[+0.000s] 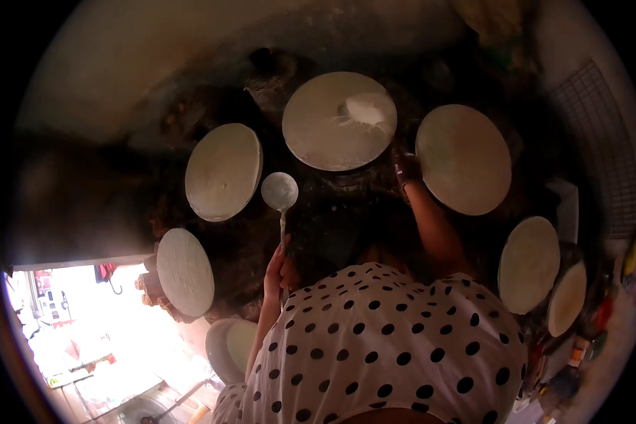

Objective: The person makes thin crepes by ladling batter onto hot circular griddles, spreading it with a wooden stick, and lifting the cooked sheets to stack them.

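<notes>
My left hand (281, 270) is wrapped round the handle of a long ladle (280, 191), whose round bowl is upward between the left disc (224, 172) and the centre disc (325, 134). A white patch (366, 110), liquid or powder, lies on the right part of the centre disc. My right hand (405, 167) is in shadow between the centre disc and the right disc (463, 160), close to both edges. Its fingers are too dark to make out.
More pale round discs stand at the lower left (185, 273) and lower right (528, 265), with a smaller one (567, 299) beside the latter. A pale basin (222, 351) is beside my left forearm. A wire grid (601, 152) is on the right wall.
</notes>
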`<action>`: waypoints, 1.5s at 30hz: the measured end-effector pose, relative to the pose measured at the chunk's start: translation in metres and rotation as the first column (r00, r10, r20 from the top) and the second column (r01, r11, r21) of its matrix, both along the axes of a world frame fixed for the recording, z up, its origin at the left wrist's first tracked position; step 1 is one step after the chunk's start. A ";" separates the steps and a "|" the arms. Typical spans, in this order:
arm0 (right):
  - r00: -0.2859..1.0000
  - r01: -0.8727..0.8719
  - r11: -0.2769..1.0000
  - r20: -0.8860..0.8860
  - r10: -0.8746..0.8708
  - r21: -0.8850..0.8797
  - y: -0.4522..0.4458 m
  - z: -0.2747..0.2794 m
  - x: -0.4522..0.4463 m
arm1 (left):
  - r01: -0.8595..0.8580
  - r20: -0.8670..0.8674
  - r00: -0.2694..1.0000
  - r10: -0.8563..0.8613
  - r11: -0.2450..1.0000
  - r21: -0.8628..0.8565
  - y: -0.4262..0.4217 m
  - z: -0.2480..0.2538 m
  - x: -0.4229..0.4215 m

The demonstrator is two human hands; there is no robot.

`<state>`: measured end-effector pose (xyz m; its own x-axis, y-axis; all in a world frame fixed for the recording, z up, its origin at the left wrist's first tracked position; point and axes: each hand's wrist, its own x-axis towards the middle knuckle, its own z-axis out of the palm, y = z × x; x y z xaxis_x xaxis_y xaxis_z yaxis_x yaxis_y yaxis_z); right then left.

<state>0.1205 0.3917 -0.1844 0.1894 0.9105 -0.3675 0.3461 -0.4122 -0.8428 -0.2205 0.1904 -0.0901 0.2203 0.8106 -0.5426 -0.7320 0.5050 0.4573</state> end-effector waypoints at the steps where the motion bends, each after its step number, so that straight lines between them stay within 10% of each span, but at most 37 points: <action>1: 0.990 0.110 0.989 -0.081 -0.118 -0.100 -0.002 -0.012 0.001 | -0.011 0.001 1.000 0.011 1.000 0.002 -0.002 -0.001 0.000; 4: 0.965 0.143 0.979 0.242 -0.105 -0.147 0.003 -0.055 -0.020 | 0.009 0.038 0.999 -0.010 1.000 0.026 0.002 -0.009 0.000; 6: 0.995 0.000 0.991 -0.102 0.013 0.131 -0.003 -0.032 -0.007 | 0.039 0.070 0.997 -0.039 0.999 -0.005 0.001 -0.013 0.000; 9: 0.953 0.276 0.961 -0.138 -0.270 0.027 0.013 -0.068 0.003 | 0.048 0.050 0.998 -0.046 0.998 -0.037 0.001 -0.010 0.006; 11: 0.987 0.119 0.992 -0.113 -0.113 0.050 0.025 -0.174 0.013 | 0.069 0.048 0.997 -0.067 0.996 -0.048 0.004 -0.014 0.006; 14: 0.994 -0.106 0.993 0.020 0.105 0.045 0.018 -0.096 0.012 | 0.133 0.004 0.991 -0.133 0.987 -0.094 0.016 -0.026 0.006; 16: 0.955 0.186 0.977 -0.253 -0.155 0.107 0.029 -0.083 0.016 | 0.159 -0.041 0.985 -0.166 0.978 -0.137 0.028 -0.030 0.009; 17: 0.991 0.057 0.979 0.110 -0.080 0.196 0.032 -0.073 0.020 | 0.247 -0.198 0.942 -0.271 0.960 -0.134 0.042 -0.033 0.013; 22: 0.980 -0.129 0.978 -0.127 0.151 0.166 -0.009 -0.064 0.043 | 0.322 -0.430 0.820 -0.378 0.925 -0.199 0.129 -0.048 0.038; 25: 0.785 -0.509 0.858 0.449 0.428 0.072 -0.060 -0.037 0.058 | 0.316 -0.571 0.763 -0.303 0.945 -0.079 0.178 -0.058 0.056; 30: 0.784 -0.115 0.954 0.615 -0.084 0.278 -0.086 -0.123 0.024 | 0.236 -0.672 0.723 -0.160 0.972 0.022 0.217 -0.073 0.103; 33: 0.899 -0.104 0.969 0.439 -0.005 0.224 -0.083 -0.106 -0.032 | 0.104 -0.669 0.736 -0.106 0.994 -0.043 0.217 -0.065 0.137; 34: 0.978 -0.156 0.980 0.161 0.135 0.123 -0.077 -0.091 -0.039 | 0.102 -0.665 0.738 -0.110 0.993 -0.051 0.219 -0.067 0.136; 36: 0.844 -0.121 0.904 -0.522 -0.123 -0.409 -0.057 -0.062 -0.028 | -0.005 -0.260 0.965 -0.032 0.990 -0.139 0.218 -0.067 0.125; 39: 0.691 0.132 0.990 -0.720 -0.062 0.041 -0.047 -0.098 0.004 | 0.083 0.201 0.976 -0.083 0.996 0.007 0.175 -0.003 0.083; 41: 0.994 -0.105 0.992 0.024 0.107 -0.063 -0.035 -0.016 0.022 | 0.052 -0.046 0.998 -0.044 0.982 0.181 0.144 0.025 0.077; 44: 0.931 -0.358 0.903 0.158 0.328 0.237 -0.019 -0.089 -0.002 | 0.082 0.001 0.997 -0.082 0.994 0.067 0.141 0.020 0.067; 45: 0.847 -0.516 0.847 0.225 0.481 0.131 -0.023 -0.015 -0.017 | 0.090 0.022 0.996 -0.091 0.995 0.045 0.137 0.011 0.062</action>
<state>0.1039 0.3688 -0.1992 -0.2624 0.9455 -0.1930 0.6129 0.0089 -0.7901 -0.1585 0.3274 -0.0786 0.3062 0.8100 -0.5002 -0.6952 0.5492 0.4637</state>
